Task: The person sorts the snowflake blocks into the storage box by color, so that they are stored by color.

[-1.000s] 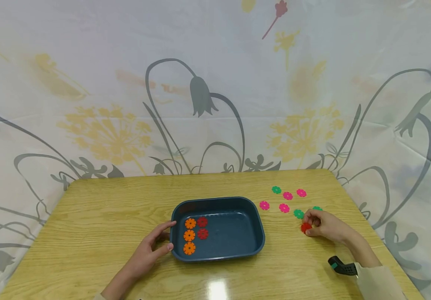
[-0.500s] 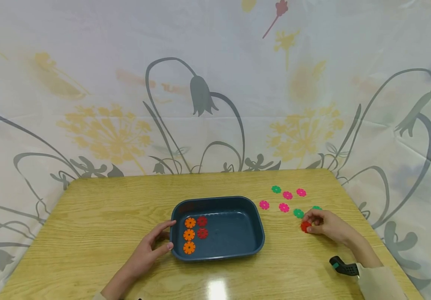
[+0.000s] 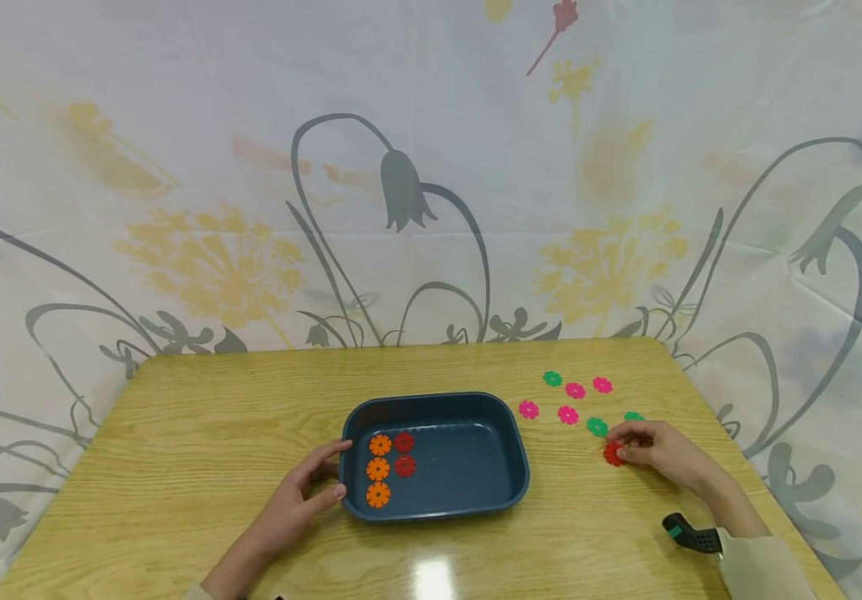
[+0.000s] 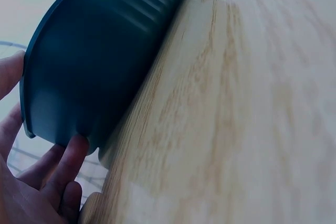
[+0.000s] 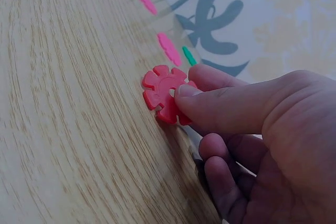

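Pinching red disc (image 5: 157, 88) with right hand (image 3: 659, 452), likely for control. Bracing tray (image 3: 468, 479) at left end with spread left hand (image 3: 288, 508), probably against sliding.

The tray (image 3: 461, 472) looks like smooth moulded plastic, its floor faintly shiny, its outer wall nearer matt. The red disc (image 5: 161, 85) is plastic too — smooth-faced, with a slight sheen — and the orange discs (image 3: 378, 469), pink discs (image 3: 568, 415) and green discs (image 3: 553, 378) look alike in material. The desk (image 3: 236, 417) shows wood grain under a finish glossy enough for a white glare. The backdrop (image 3: 476, 92), lightly creased, could be cloth or plastic sheet. The sleeve (image 3: 764, 567) is matt cloth.
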Available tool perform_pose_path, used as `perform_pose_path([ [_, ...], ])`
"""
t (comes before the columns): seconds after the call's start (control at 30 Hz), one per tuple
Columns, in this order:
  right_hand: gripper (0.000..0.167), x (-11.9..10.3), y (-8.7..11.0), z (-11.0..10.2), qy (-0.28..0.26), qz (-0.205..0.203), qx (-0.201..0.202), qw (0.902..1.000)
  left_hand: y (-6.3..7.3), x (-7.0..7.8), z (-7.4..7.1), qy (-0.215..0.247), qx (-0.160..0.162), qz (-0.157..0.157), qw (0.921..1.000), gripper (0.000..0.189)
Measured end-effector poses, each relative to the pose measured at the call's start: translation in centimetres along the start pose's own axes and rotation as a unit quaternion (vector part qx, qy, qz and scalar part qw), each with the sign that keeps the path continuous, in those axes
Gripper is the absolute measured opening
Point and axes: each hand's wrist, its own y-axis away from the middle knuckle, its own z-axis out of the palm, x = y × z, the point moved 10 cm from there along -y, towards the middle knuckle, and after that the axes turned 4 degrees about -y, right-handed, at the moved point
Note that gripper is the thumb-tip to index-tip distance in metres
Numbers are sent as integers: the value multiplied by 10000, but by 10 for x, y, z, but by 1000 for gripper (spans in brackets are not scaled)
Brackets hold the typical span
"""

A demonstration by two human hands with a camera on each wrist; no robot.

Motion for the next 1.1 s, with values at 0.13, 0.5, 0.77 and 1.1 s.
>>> perform_pose_path([
  [0.13, 29, 4, 0, 0, -121, 74, -28, 9999, 0, 0, 0, -21, 24, 16, 10000, 51],
  [0.5, 29, 3, 0, -1, -131, -21, 42, 9999, 0, 3, 1, 18, -9, 55, 10000, 52],
  [0.77, 27, 0, 0, -2, -254, 84, 173, 9995, 0, -1, -1, -79, 26, -41, 10000, 52],
  [1.1, 22, -6, 1, -6, -186, 251, 381, 9988, 1, 6, 0, -28, 40, 208, 9998, 54],
])
